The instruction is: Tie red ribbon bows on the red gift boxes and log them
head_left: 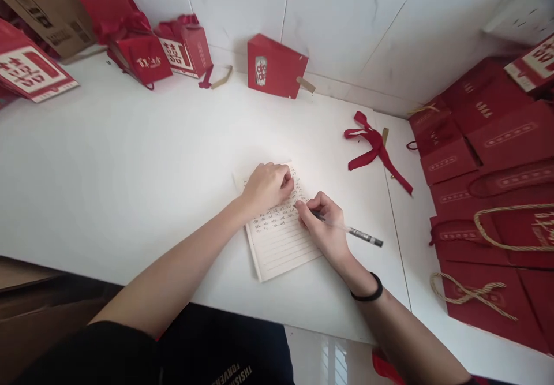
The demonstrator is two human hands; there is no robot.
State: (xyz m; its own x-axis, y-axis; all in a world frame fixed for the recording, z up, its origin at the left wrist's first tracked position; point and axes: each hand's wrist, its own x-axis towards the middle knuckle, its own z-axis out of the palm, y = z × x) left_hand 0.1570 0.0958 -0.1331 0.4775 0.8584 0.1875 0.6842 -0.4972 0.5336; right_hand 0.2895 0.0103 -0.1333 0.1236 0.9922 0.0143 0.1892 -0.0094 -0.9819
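A lined notebook (289,252) lies on the white table, with rows of small handwriting on its upper part and bare lines below. My right hand (326,226) grips a pen (366,236) with a clear barrel and a dark end, its tip at the written rows near the page's right side. A black band (373,292) circles my right wrist. Across the upper part of the page rests my left hand (269,186), its fingers curled into a loose fist that covers some of the writing. I see nothing held in it.
Dark red ribbon (372,142) lies right of the notebook. Against the tiled wall stand a red box (274,67) and several red gift boxes (186,47), with a cardboard box (47,10) at far left. Stacked red bags (489,200) with rope handles fill the right side.
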